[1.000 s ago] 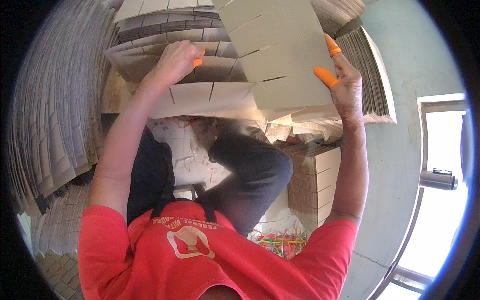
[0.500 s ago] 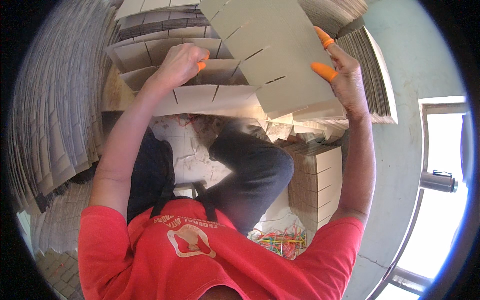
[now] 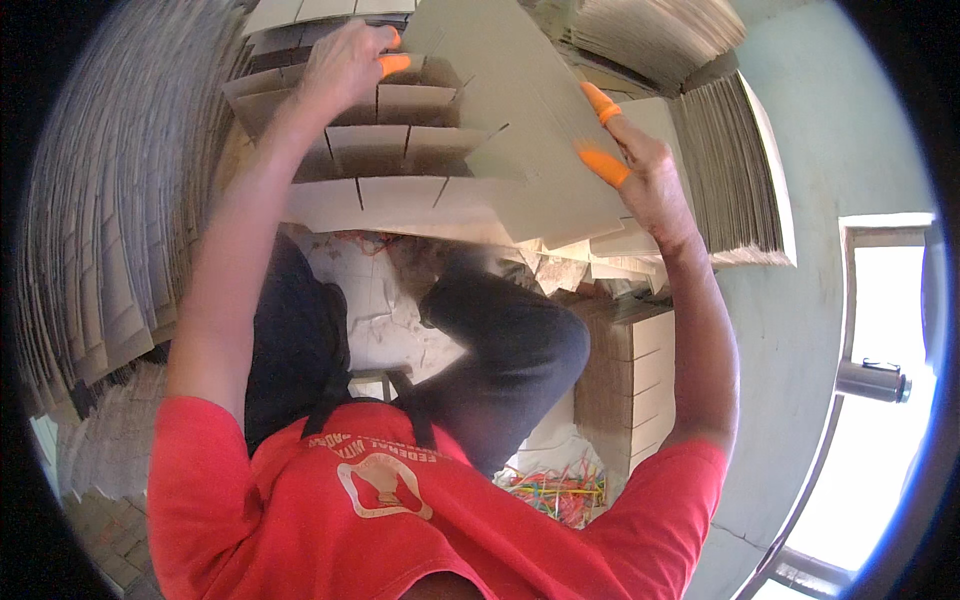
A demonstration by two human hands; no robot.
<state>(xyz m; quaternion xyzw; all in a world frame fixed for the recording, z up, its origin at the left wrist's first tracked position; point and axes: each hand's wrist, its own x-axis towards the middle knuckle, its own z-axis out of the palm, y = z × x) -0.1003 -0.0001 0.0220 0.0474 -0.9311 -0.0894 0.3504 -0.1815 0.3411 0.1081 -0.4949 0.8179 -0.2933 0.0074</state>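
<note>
My right hand [image 3: 650, 180], with orange finger covers on its thumb and a finger, grips a large slotted cardboard sheet [image 3: 530, 120] by its right side. The sheet slants over rows of slotted cardboard dividers [image 3: 395, 200] standing on edge. At the back left of these rows is my left hand [image 3: 345, 70], its orange-covered fingers curled close together near the dividers' upper edges. What lies between those fingers is hidden.
Tall cardboard stacks stand at the left [image 3: 120, 210] and far right [image 3: 740, 170]. Another slotted stack [image 3: 650, 380] is beside my right knee, near a tangle of coloured straps [image 3: 560, 490] on the floor. A pale wall [image 3: 800, 300] rises on the right.
My left hand has moved away from me, toward the farther dividers. My right hand has shifted left and slightly down, bringing the cardboard sheet lower over the rows.
</note>
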